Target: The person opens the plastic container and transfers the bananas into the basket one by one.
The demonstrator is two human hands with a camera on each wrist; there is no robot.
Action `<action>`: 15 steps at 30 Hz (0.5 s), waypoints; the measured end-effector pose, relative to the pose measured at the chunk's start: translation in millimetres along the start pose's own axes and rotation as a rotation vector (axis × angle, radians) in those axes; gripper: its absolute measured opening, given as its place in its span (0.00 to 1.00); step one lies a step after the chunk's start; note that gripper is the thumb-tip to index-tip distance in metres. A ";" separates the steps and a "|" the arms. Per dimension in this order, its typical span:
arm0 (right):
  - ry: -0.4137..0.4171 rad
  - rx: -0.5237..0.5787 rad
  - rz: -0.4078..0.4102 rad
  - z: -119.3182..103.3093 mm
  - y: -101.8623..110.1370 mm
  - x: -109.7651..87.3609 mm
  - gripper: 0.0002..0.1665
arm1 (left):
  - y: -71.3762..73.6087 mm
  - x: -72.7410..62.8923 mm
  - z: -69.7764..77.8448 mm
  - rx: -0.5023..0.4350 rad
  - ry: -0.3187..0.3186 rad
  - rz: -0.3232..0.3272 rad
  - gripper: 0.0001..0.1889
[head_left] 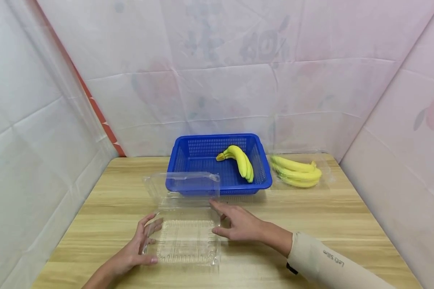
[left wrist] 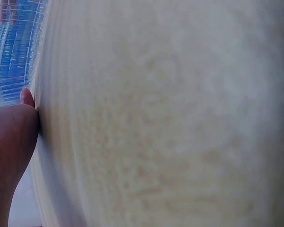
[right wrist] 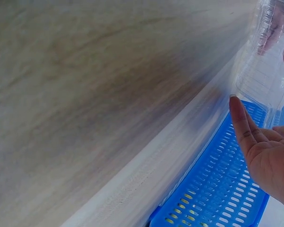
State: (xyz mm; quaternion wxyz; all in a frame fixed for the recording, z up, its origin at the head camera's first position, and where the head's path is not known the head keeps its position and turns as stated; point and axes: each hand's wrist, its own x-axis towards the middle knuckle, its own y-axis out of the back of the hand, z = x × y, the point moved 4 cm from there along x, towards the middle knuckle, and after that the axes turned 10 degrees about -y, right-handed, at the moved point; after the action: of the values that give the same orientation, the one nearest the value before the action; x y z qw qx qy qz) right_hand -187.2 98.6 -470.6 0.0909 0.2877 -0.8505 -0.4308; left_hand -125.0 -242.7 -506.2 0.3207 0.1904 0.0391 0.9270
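Clear container [head_left: 188,243] on desk [head_left: 351,233], between both hands, lid [head_left: 191,188] raised. Left hand [head_left: 137,245]: fingers spread, loose, at its left side. Right hand [head_left: 240,224]: fingers extended, at its right side; exact contact hard to tell. Blue basket [head_left: 202,164] beyond right hand, front partly behind lid, bananas [head_left: 241,162] inside. Another bunch [head_left: 298,173] farther right, clear packaging around it, edges faint. Right sleeve [head_left: 332,263] cut off, print seems "Let's slim". Wall sheet [head_left: 224,92] lettering unreadable. Wrist views mostly blur, hands cropped.
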 end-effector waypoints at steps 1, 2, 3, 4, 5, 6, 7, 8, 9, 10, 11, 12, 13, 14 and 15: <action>0.003 0.002 0.002 -0.4 -0.3 0.0 0.53 | -0.1 -0.4 -0.2 -0.002 0.001 -0.002 0.59; 0.003 0.008 0.000 -0.9 -0.7 0.0 0.53 | -0.2 -0.9 -0.5 -0.005 0.002 -0.003 0.59; 0.004 0.013 -0.003 -1.5 -1.2 0.0 0.53 | -0.3 -1.7 -0.8 -0.010 0.006 -0.004 0.59; 0.006 0.016 -0.005 -1.9 -1.9 0.2 0.53 | -0.5 -2.5 -1.2 -0.015 0.012 -0.005 0.59; 0.005 0.019 -0.008 -2.3 -2.5 0.4 0.53 | -0.6 -3.1 -1.4 -0.021 0.014 -0.006 0.59; 0.007 0.020 -0.009 -2.6 -3.1 0.8 0.53 | -0.7 -3.7 -1.6 -0.026 0.019 -0.006 0.59; 0.008 0.018 -0.010 -2.8 -3.7 1.2 0.53 | -0.7 -4.1 -1.9 -0.030 0.019 -0.007 0.59; 0.007 0.014 -0.011 -2.8 -4.1 1.5 0.53 | -0.8 -4.4 -2.0 -0.034 0.018 -0.007 0.59; 0.007 0.007 -0.008 -3.0 -4.4 1.8 0.53 | -0.8 -4.5 -2.1 -0.038 0.019 -0.007 0.59; 0.008 0.001 -0.006 -3.0 -4.5 2.1 0.53 | -0.8 -4.3 -2.3 -0.041 0.016 -0.008 0.59; 0.007 -0.005 -0.003 -3.1 -4.3 2.2 0.53 | -0.9 -4.1 -2.2 -0.043 0.011 -0.009 0.59; 0.008 -0.010 -0.001 -3.0 -4.3 2.4 0.53 | -0.8 -3.9 -2.4 -0.045 0.012 -0.008 0.59; 0.007 -0.013 0.000 -3.2 -4.2 2.3 0.53 | -0.7 -3.7 -2.5 -0.046 0.008 -0.009 0.59; 0.004 -0.015 0.001 -3.1 -4.1 2.2 0.53 | -0.6 -3.5 -2.5 -0.048 0.010 -0.007 0.59; 0.003 -0.014 0.001 -3.3 -3.9 1.9 0.53 | -0.4 -3.3 -2.6 -0.051 0.012 -0.006 0.59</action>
State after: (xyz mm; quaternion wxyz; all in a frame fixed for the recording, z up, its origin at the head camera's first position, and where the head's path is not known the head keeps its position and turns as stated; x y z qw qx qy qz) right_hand -185.8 93.5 -471.8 0.0944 0.2872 -0.8475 -0.4363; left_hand -123.4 -244.2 -509.7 0.3282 0.1764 0.0181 0.9278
